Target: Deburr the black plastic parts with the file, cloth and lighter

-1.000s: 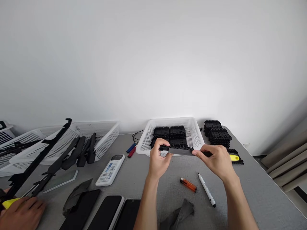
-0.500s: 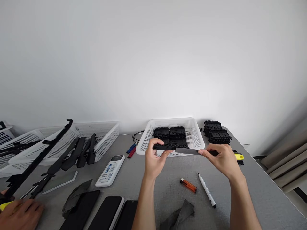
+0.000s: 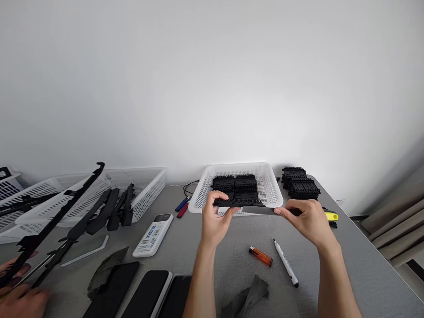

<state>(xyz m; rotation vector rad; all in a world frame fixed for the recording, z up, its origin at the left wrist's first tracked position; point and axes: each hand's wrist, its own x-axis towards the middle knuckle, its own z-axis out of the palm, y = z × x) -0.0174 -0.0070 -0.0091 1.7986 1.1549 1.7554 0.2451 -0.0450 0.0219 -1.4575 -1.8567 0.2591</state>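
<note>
My left hand (image 3: 214,221) pinches a black ridged plastic part (image 3: 240,203) between thumb and fingers, above the front rim of a white perforated basket (image 3: 273,185). My right hand (image 3: 306,221) is closed on a flat grey blade-like tool (image 3: 260,210), whose dark end shows partly under the fingers. The tool's far end lies along the part's near edge, close to my left thumb; whether it touches cannot be made out. Similar black ridged parts (image 3: 245,182) lie in the basket, and more are in a stack (image 3: 303,187) on its right.
An orange lighter (image 3: 260,256), white marker (image 3: 285,263) and dark cloth (image 3: 247,296) lie near my forearms. Phones (image 3: 145,293) and a white power bank (image 3: 153,235) are leftward. A yellow-handled brush (image 3: 331,216) sits right. Another person's hands (image 3: 23,300) hold long black parts (image 3: 49,225).
My hands and the tool stay almost in place, with a slight shift of the black part against the blade. At the left, the other person's hands and the long black part have moved a little.
</note>
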